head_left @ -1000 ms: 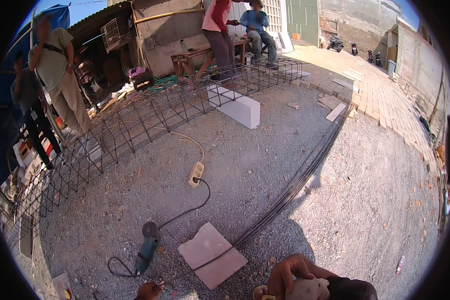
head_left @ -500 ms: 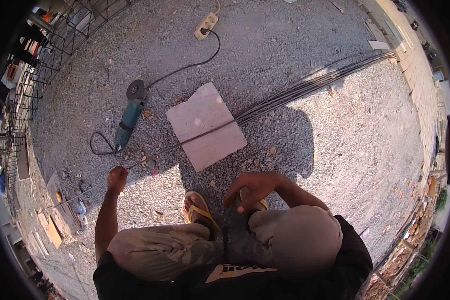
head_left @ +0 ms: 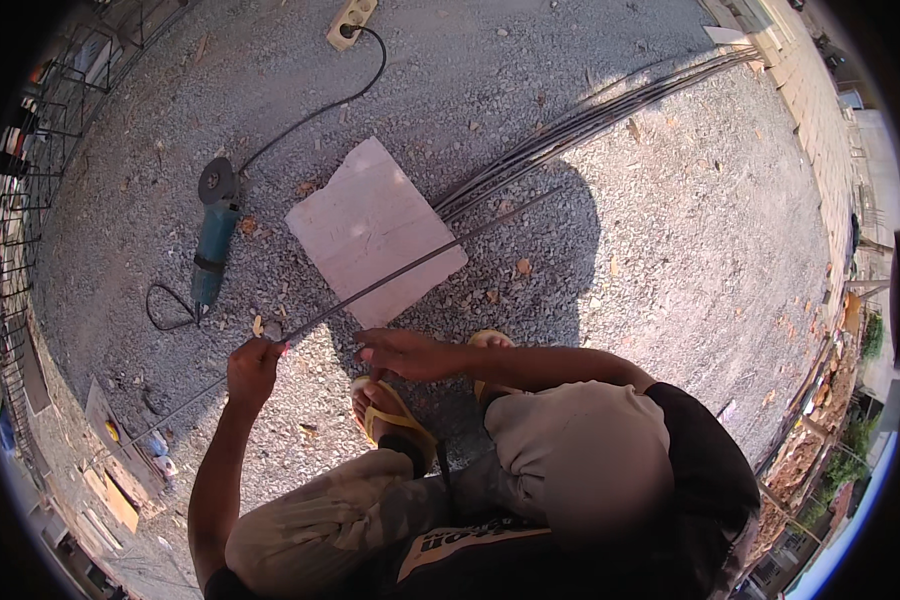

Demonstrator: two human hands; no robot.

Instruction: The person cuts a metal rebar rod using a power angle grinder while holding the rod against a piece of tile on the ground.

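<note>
Rebar rod point(head_left: 390, 280) lies across the pale slab point(head_left: 375, 230), left hand point(head_left: 253, 368) clenched around it, right hand point(head_left: 405, 352) spread open just beside.

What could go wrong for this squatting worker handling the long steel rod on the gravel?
1. The left hand grips the thin steel rod bare, so a rough end might cut it.
2. Feet in open yellow sandals sit right by the rod; a slip could hurt toes.
3. The angle grinder lies nearby, its cord running to a power strip: a possible trip hazard.
</note>
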